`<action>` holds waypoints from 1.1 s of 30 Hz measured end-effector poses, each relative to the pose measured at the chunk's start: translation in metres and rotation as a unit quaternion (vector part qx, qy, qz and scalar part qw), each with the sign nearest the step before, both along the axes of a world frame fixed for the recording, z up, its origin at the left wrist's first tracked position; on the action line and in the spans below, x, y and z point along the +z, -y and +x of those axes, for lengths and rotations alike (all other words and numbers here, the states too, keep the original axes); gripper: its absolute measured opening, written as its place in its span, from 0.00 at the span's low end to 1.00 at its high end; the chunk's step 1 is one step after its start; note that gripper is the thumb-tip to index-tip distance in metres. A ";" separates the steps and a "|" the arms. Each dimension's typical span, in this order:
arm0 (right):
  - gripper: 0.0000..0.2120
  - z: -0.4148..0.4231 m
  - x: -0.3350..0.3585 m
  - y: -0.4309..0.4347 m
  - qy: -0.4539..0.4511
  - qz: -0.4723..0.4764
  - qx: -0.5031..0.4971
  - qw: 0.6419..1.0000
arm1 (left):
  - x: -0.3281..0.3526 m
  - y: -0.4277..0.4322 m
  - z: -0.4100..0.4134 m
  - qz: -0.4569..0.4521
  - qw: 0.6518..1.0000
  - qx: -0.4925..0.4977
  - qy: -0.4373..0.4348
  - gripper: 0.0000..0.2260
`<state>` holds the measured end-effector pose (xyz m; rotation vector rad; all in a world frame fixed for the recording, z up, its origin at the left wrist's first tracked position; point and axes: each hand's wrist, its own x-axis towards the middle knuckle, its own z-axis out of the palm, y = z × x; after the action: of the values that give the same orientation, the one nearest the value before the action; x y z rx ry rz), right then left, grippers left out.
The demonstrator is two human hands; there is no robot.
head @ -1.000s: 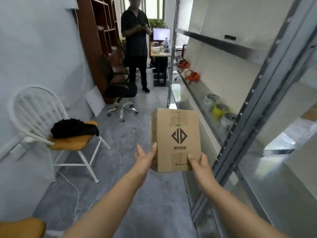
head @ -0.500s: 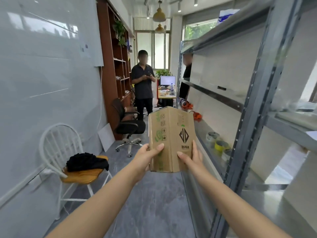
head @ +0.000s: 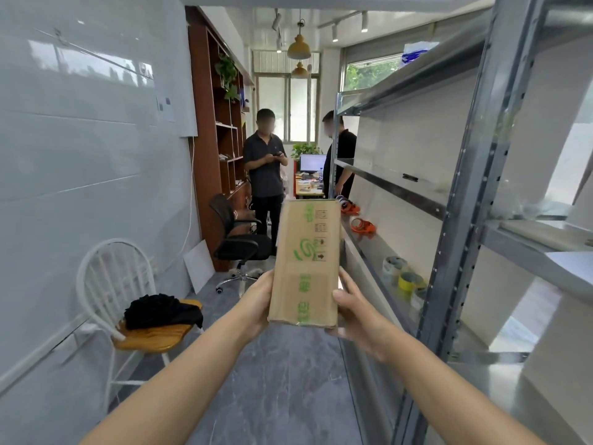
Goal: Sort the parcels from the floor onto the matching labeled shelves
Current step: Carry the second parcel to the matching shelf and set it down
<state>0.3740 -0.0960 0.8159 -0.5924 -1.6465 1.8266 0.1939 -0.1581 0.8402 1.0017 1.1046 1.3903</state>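
A brown cardboard parcel (head: 306, 261) with green print stands upright in front of me, its narrow printed side turned toward the camera. My left hand (head: 256, 305) presses its left side near the bottom, and my right hand (head: 354, 308) clasps the right side with the thumb on the front face. The grey metal shelving unit (head: 465, 194) runs along the right, its upright post just right of my right forearm. No shelf labels are readable from here.
Tape rolls (head: 406, 281) and orange objects (head: 361, 224) lie on a lower shelf. A white chair (head: 106, 284) with black cloth stands left, a black office chair (head: 239, 239) beyond. Two persons (head: 266, 175) stand down the aisle near a desk. Grey floor runs between wall and shelves.
The parcel has been turned so its narrow green-printed side faces me instead of the logo face. The view has tilted upward, showing more of the room and upper shelves.
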 end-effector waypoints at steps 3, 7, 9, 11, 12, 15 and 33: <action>0.45 0.004 0.003 0.007 -0.024 -0.019 0.047 0.998 | -0.001 -0.003 -0.003 -0.018 0.999 -0.030 -0.016 0.21; 0.30 0.011 0.010 0.002 -0.021 -0.040 0.009 0.999 | -0.004 -0.008 -0.007 -0.035 0.999 -0.010 -0.038 0.26; 0.22 0.013 0.011 -0.006 0.001 -0.053 -0.040 0.998 | -0.003 -0.007 -0.006 -0.013 0.999 0.033 -0.038 0.27; 0.21 0.015 0.007 -0.015 0.025 -0.037 -0.086 0.995 | -0.003 -0.006 -0.005 0.003 0.999 0.049 -0.021 0.30; 0.20 0.015 0.007 -0.016 0.029 -0.026 -0.106 0.994 | -0.004 -0.008 -0.006 0.009 0.998 0.063 -0.009 0.28; 0.19 0.018 0.005 -0.016 0.056 0.015 -0.144 0.988 | -0.004 -0.011 -0.010 0.023 0.992 0.123 0.010 0.20; 0.16 0.059 -0.023 -0.004 0.018 0.102 -0.442 0.891 | -0.031 -0.058 0.050 -0.058 0.981 -0.114 0.145 0.25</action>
<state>0.4325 -0.0925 0.7932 -1.0615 -1.2368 0.9630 0.2435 -0.0998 0.8093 0.7851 0.8160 1.2256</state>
